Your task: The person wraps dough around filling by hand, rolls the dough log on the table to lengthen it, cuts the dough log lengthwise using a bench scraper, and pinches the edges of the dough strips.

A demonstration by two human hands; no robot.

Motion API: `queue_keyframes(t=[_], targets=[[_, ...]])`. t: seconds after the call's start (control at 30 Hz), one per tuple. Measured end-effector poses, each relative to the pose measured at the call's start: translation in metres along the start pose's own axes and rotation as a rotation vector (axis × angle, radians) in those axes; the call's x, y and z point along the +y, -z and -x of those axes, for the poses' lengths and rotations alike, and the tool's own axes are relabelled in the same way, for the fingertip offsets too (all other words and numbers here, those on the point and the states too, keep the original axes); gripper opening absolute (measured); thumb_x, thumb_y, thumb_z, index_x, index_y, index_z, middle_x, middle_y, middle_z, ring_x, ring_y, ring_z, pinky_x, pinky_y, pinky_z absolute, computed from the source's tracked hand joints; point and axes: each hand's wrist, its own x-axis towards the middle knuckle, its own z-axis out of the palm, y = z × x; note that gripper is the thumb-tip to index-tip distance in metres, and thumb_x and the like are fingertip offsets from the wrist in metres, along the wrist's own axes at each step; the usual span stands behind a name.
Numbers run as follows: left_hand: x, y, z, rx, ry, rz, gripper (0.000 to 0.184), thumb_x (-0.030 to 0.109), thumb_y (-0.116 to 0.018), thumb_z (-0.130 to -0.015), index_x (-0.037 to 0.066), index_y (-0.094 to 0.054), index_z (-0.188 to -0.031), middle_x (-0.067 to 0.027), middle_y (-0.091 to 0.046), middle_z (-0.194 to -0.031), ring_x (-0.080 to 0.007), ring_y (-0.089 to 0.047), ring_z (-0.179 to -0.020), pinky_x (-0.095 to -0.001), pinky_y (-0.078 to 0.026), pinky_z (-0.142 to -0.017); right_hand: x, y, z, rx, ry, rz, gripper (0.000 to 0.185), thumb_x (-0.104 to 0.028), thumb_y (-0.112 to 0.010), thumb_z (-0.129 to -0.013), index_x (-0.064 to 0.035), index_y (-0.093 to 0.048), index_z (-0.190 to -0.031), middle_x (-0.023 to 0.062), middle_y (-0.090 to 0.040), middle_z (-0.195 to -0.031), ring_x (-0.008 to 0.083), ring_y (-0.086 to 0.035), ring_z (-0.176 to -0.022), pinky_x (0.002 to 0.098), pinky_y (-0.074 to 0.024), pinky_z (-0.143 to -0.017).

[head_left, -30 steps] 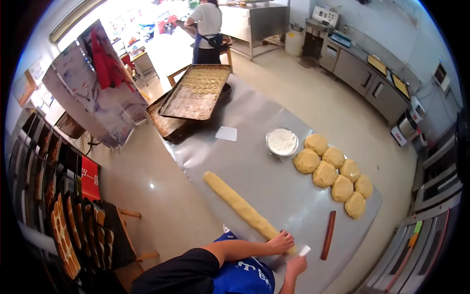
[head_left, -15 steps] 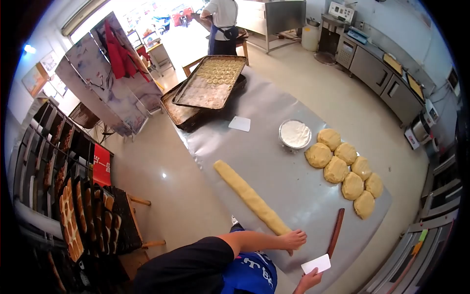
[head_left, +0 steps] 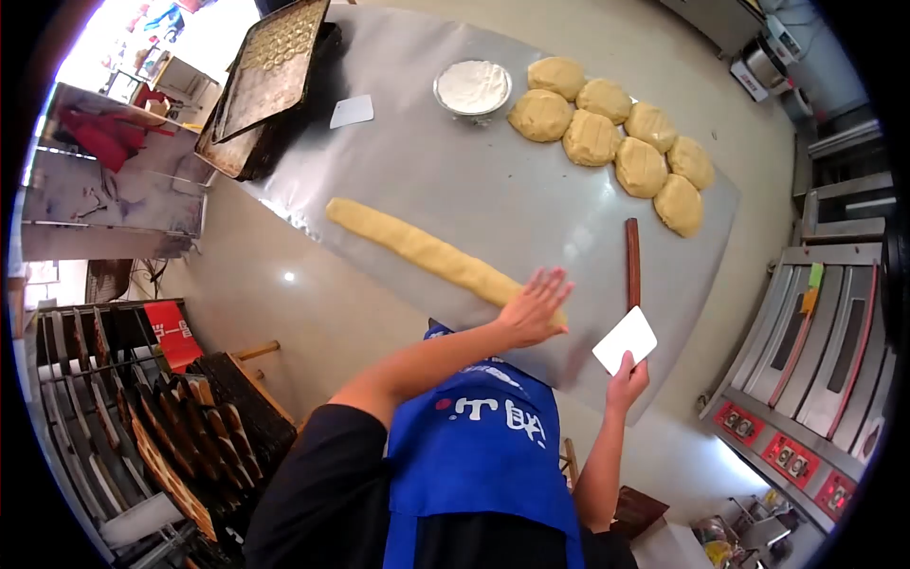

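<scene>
A long roll of yellow dough (head_left: 417, 248) lies diagonally across the metal table (head_left: 398, 171). My left hand (head_left: 536, 308) rests on its near right end, palm down with fingers stretched out. To the right, my right hand (head_left: 627, 381) pinches a white rectangular scraper (head_left: 626, 341) by its lower edge, held up near the table's front edge. Just beyond the scraper lies a dark red wooden stick (head_left: 633, 261). Several round dough balls (head_left: 591, 138) sit in a group at the back right, beside a bowl of white flour (head_left: 473, 87).
Stacked baking trays (head_left: 268, 76) stand at the table's far left, with a white card (head_left: 353, 111) near them. A rack with trays (head_left: 171, 427) is at the lower left. Ovens with red control panels (head_left: 789, 459) stand at the right.
The view has tilted down toward the table and apron. My left hand has flattened, its fingers spread over the dough's end. My right hand has lifted the scraper away from the dough.
</scene>
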Motion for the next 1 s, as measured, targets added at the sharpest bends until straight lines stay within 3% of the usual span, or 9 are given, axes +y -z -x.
queue_keyframes(t=[0.1, 0.27, 0.47, 0.53, 0.57, 0.63, 0.73, 0.87, 1.0], targets=[[-0.018, 0.016, 0.024, 0.008, 0.172, -0.103, 0.090, 0.057, -0.057, -0.106, 0.003, -0.029, -0.171, -0.0256, -0.025, -0.178, -0.0394, -0.012, -0.169, -0.0558, -0.007, -0.137, 0.006, -0.003, 0.005, -0.009, -0.027, -0.046, 0.031, -0.023, -0.065, -0.107, 0.0074, -0.071, -0.109, 0.0099, -0.076, -0.092, 0.0147, -0.066, -0.081, 0.0361, -0.0530, -0.073], [-0.050, 0.031, 0.026, 0.191, 0.306, -0.038, 0.092, 0.058, -0.060, -0.104, 0.003, -0.030, -0.171, -0.0262, -0.023, -0.178, -0.0413, -0.015, -0.168, -0.0572, -0.012, -0.136, -0.008, -0.003, 0.002, -0.038, -0.041, -0.018, 0.030, -0.022, -0.065, -0.106, 0.0072, -0.072, -0.108, 0.0097, -0.076, -0.093, 0.0131, -0.064, -0.082, 0.0350, -0.0522, -0.073], [-0.081, 0.034, 0.043, 0.115, 0.311, -0.206, 0.088, 0.053, -0.058, -0.106, 0.002, -0.029, -0.171, -0.0255, -0.020, -0.180, -0.0410, -0.011, -0.169, -0.0604, -0.007, -0.136, -0.027, -0.008, 0.004, 0.057, 0.022, -0.007, 0.033, -0.025, -0.067, -0.105, 0.0075, -0.072, -0.101, 0.0086, -0.073, -0.084, 0.0140, -0.062, -0.076, 0.0370, -0.0513, -0.070], [-0.080, 0.034, 0.034, 0.155, 0.501, -0.157, 0.085, 0.052, -0.055, -0.108, 0.005, -0.027, -0.173, -0.0258, -0.016, -0.181, -0.0424, -0.006, -0.169, -0.0605, -0.003, -0.136, -0.037, -0.008, 0.004, -0.032, 0.037, 0.082, 0.033, -0.025, -0.069, -0.104, 0.0070, -0.070, -0.094, 0.0109, -0.069, -0.076, 0.0147, -0.059, -0.071, 0.0374, -0.0498, -0.067], [-0.080, 0.035, 0.031, 0.146, 0.483, -0.150, 0.085, 0.052, -0.055, -0.108, 0.005, -0.027, -0.173, -0.0258, -0.016, -0.181, -0.0424, -0.006, -0.169, -0.0605, -0.003, -0.136, -0.036, -0.006, 0.004, -0.109, -0.003, 0.224, 0.040, -0.031, -0.068, -0.104, 0.0053, -0.069, -0.087, 0.0181, -0.070, -0.074, 0.0263, -0.065, -0.066, 0.0439, -0.0505, -0.066], [-0.082, 0.035, 0.027, 0.307, 0.339, -0.116, 0.084, 0.054, -0.052, -0.108, 0.006, -0.030, -0.172, -0.0279, -0.019, -0.179, -0.0435, -0.009, -0.169, -0.0620, -0.004, -0.135, -0.032, -0.020, 0.006, -0.180, 0.015, 0.391, 0.043, -0.034, -0.066, -0.105, 0.0040, -0.070, -0.085, 0.0210, -0.071, -0.076, 0.0347, -0.068, -0.068, 0.0485, -0.0515, -0.067], [-0.079, 0.027, 0.025, 0.188, 0.370, -0.242, 0.083, 0.050, -0.057, -0.107, 0.005, -0.031, -0.172, -0.0305, -0.018, -0.178, -0.0447, -0.008, -0.169, -0.0622, -0.005, -0.135, -0.023, -0.065, 0.022, -0.309, 0.117, 0.672, 0.048, -0.038, -0.060, -0.108, 0.0018, -0.072, -0.083, 0.0274, -0.070, -0.078, 0.0515, -0.066, -0.074, 0.0564, -0.0539, -0.071], [-0.074, 0.038, 0.022, 0.115, 0.395, -0.259, 0.083, 0.050, -0.054, -0.109, 0.005, -0.027, -0.173, -0.0292, -0.016, -0.180, -0.0436, -0.007, -0.169, -0.0609, -0.003, -0.136, -0.052, -0.092, 0.037, -0.392, 0.223, 0.617, 0.048, -0.035, -0.056, -0.108, 0.0000, -0.075, -0.081, 0.0268, -0.072, -0.081, 0.0510, -0.071, -0.078, 0.0601, -0.0551, -0.074], [-0.022, 0.015, -0.010, 0.277, 0.277, 0.030, 0.084, 0.055, -0.055, -0.106, 0.007, -0.033, -0.171, -0.0305, -0.022, -0.178, -0.0440, -0.013, -0.168, -0.0620, -0.006, -0.135, -0.066, -0.081, 0.030, -0.256, 0.168, 0.775, 0.046, -0.030, -0.055, -0.108, -0.0015, -0.076, -0.080, 0.0239, -0.075, -0.081, 0.0470, -0.073, -0.075, 0.0577, -0.0571, -0.072]])
